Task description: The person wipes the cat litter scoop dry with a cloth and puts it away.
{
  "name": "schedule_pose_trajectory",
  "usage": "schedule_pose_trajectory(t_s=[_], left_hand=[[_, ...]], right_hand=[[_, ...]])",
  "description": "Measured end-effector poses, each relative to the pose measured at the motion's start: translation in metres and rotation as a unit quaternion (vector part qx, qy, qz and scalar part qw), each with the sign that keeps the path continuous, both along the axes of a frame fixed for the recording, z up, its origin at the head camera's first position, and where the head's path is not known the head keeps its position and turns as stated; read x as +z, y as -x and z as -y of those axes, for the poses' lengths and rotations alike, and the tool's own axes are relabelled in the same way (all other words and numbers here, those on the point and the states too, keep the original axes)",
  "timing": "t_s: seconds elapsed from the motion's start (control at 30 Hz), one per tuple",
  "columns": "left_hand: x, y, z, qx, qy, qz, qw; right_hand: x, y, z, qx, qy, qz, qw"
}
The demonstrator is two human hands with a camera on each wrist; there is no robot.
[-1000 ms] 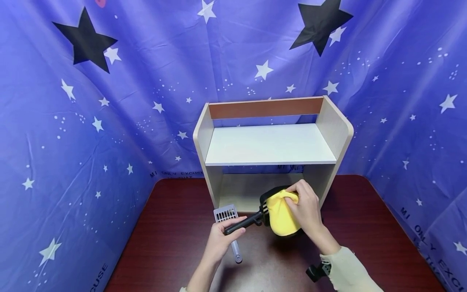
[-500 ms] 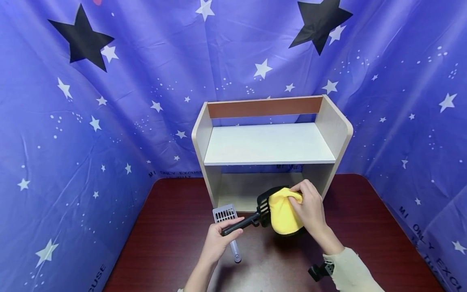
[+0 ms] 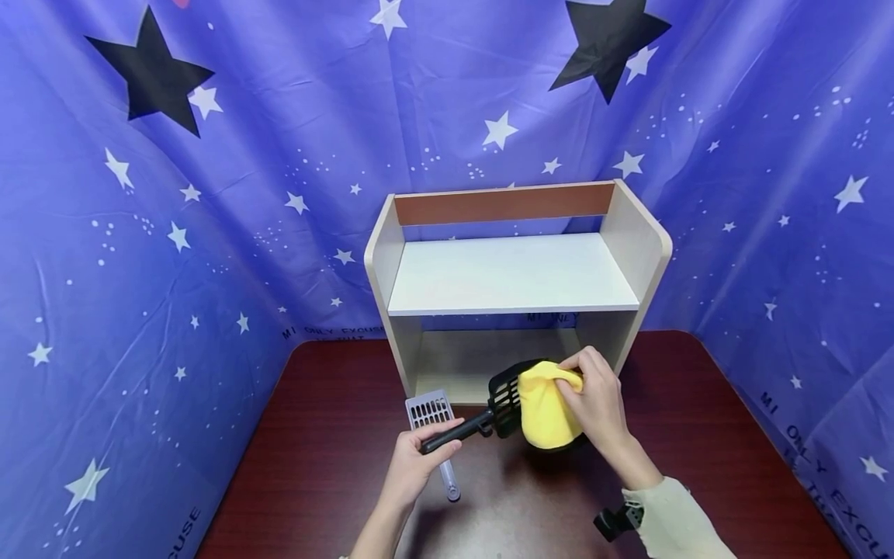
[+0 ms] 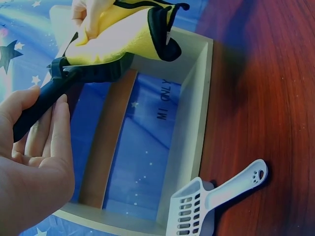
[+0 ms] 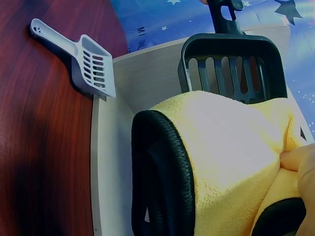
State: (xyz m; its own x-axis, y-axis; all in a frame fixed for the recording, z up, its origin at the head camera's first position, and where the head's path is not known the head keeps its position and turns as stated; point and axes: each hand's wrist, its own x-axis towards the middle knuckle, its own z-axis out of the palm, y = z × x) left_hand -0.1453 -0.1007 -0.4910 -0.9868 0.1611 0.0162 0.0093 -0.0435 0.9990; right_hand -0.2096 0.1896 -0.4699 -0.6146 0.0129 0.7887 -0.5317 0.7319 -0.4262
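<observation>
In front of the shelf [image 3: 513,279], your left fingers [image 4: 60,130] pinch the black scoop [image 5: 230,48] and your right fingers [image 3: 585,360] pinch the cloth [image 3: 548,411]. Cloth and handle [image 3: 475,425] have drawn slightly apart, baring more scoop; wiping seems under way.

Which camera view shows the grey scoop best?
The right wrist view: the grey scoop appears whole, uncovered. In the head view, the left hand partly hides it; the left wrist view crops its slotted end.
</observation>
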Motion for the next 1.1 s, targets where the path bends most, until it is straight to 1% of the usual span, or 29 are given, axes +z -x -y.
schedule_pose_trajectory(t_s=[0.13, 0.47, 0.57, 0.77, 0.93, 1.1], left_hand=[[0.001, 0.000, 0.001, -0.007, -0.003, -0.007, 1.0000], [0.000, 0.001, 0.006, -0.005, -0.001, -0.013, 0.9999], [0.000, 0.002, 0.009, 0.003, -0.004, -0.010, 0.9999], [-0.002, 0.003, 0.006, 0.027, -0.004, 0.000, 0.9996], [-0.004, 0.006, 0.004, 0.022, 0.002, 0.001, 0.9998], [-0.003, 0.006, 0.000, 0.017, 0.000, -0.004, 0.9998]], right_hand=[[0.000, 0.000, 0.001, -0.001, 0.004, -0.007, 1.000], [0.000, 0.000, -0.002, 0.004, 0.009, -0.008, 1.000], [0.000, 0.000, -0.003, 0.018, 0.011, -0.005, 1.000], [0.006, -0.002, -0.001, 0.066, -0.001, -0.004, 0.998], [0.008, -0.004, 0.005, 0.094, -0.016, -0.021, 0.995], [0.009, -0.005, 0.013, 0.103, -0.025, -0.032, 0.994]])
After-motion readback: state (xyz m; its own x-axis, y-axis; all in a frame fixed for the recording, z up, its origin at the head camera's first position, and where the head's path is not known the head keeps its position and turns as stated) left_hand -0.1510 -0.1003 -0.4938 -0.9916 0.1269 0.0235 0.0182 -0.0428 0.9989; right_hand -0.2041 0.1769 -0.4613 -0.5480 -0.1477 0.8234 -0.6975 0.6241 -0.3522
